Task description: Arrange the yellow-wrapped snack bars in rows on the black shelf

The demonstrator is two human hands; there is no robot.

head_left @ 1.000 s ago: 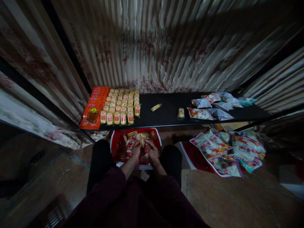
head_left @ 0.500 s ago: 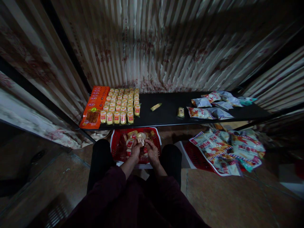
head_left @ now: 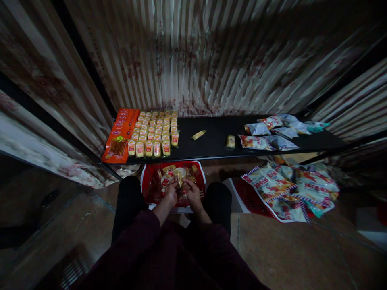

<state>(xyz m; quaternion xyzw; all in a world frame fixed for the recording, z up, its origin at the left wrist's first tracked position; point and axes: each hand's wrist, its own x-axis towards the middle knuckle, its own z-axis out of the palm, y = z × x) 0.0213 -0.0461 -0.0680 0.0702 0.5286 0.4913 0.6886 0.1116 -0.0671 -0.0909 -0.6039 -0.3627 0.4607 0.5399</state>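
Note:
Both hands are over a red basket point(head_left: 146, 183) with a white rim, which stands between my knees. A small clear-wrapped snack cake point(head_left: 179, 179), golden in colour, is held upright between them. My left hand point(head_left: 170, 193) is closed on its left side, and my right hand point(head_left: 192, 194) pinches it from the right. Beneath the hands, more wrapped snack cakes point(head_left: 165, 180) lie loose in the basket, some with red labels. The fingertips are small and dim, and partly cover the wrapper.
On the black shelf point(head_left: 187, 151), packed rows of wrapped cakes point(head_left: 148, 149) stand beside an orange packet point(head_left: 121, 133). Two single packs, one a narrow packet point(head_left: 198, 135) and one a wrapped cake point(head_left: 230, 141), lie mid-shelf. Snack bags point(head_left: 256, 142) lie right; larger bags point(head_left: 272, 183) fill a second basket.
The snack cake in my hands has turned from its pale broad face to a narrower golden side. Both hands stay over the basket, and the shelf goods are unchanged.

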